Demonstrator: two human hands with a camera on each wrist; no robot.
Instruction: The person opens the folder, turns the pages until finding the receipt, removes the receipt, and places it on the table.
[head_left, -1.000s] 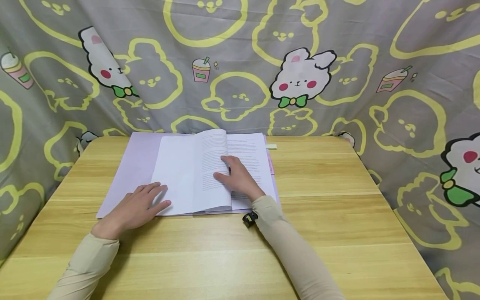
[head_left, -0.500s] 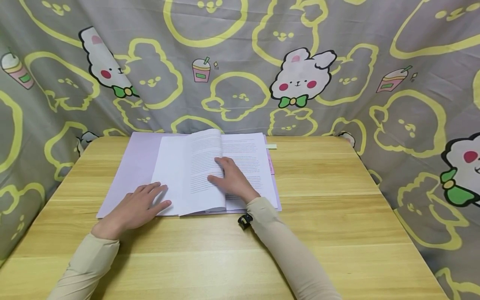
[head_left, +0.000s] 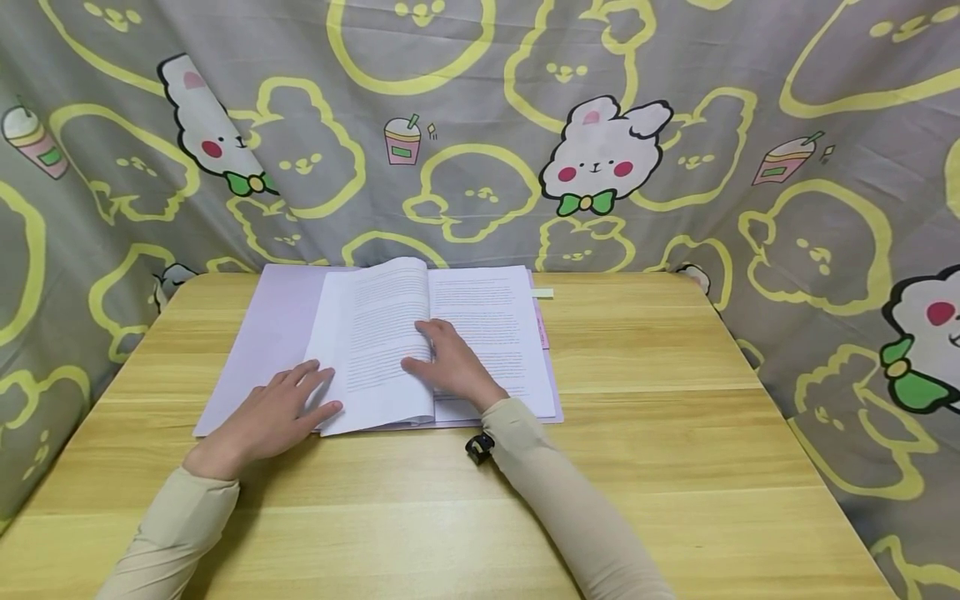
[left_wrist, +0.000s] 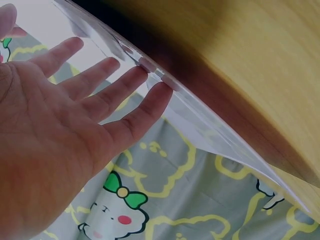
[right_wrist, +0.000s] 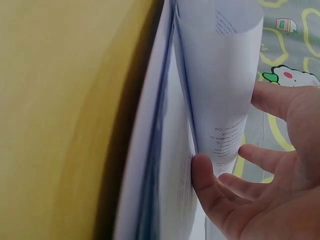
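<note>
A: How is the right hand point(head_left: 453, 362) placed, please?

B: Its fingers are apart and a little bent. The thumb and at least one finger touch the curled white sheet of printed paper point(right_wrist: 222, 70); I do not see a firm pinch. In my opinion, it lies at the fold in order to press the sheet toward the left side

A: And the left hand point(head_left: 270, 417)?

B: It is spread, with gaps between the fingers, and rests at the lower left of the open booklet of white paper sheets point(head_left: 390, 404). Perhaps it serves as a weight, so that the pages do not slide. Whether its thumb presses the curled sheet, I cannot tell

A: Where does this booklet lie?

B: On the far part of the yellow-brown wooden table point(head_left: 637, 367), left of the middle, near the grey cloth curtain with yellow outlines point(head_left: 480, 108). Its flat pale lilac cover point(head_left: 258, 350) extends beyond the pages on the left; the flat printed page point(head_left: 480, 296) is on the right

A: Why do small pieces stick out there?

B: The pale green strip point(head_left: 542, 293) and the pink tab point(head_left: 543, 331) are probably markers, for finding a place quickly
</note>
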